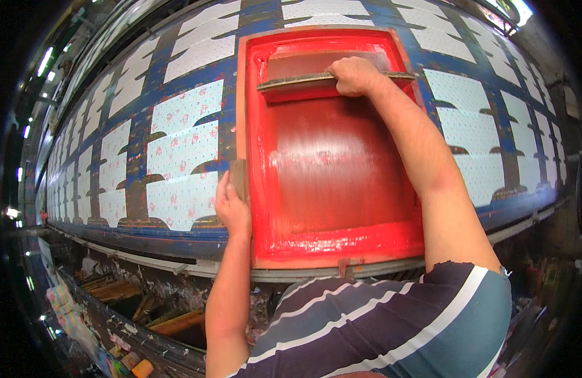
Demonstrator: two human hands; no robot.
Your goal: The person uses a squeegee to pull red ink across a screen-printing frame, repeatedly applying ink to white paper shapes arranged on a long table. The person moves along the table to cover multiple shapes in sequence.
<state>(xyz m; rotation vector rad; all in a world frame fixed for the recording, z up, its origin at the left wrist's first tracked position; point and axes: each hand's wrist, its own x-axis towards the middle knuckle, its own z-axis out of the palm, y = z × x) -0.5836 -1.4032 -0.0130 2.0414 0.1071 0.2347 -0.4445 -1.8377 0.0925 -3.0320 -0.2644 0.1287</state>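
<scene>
A large screen frame (328, 246) coated in glossy red ink lies on the long printing table. My right hand (355, 75) is closed on a long squeegee blade (284, 84) that spans the screen near its far end, over the red ink. My left hand (233, 205) grips a short wooden piece (239, 176) at the screen's left edge, its fingers along that piece. The middle of the mesh (338, 164) shows darker red with a shiny sheen.
Rows of pale cut fabric pieces (184, 151), some with pink prints, lie on the blue table (140, 75) either side of the screen. A metal rail (196, 268) runs along the near edge. Below it sit a trough with wooden slats (114, 290) and small containers (130, 362).
</scene>
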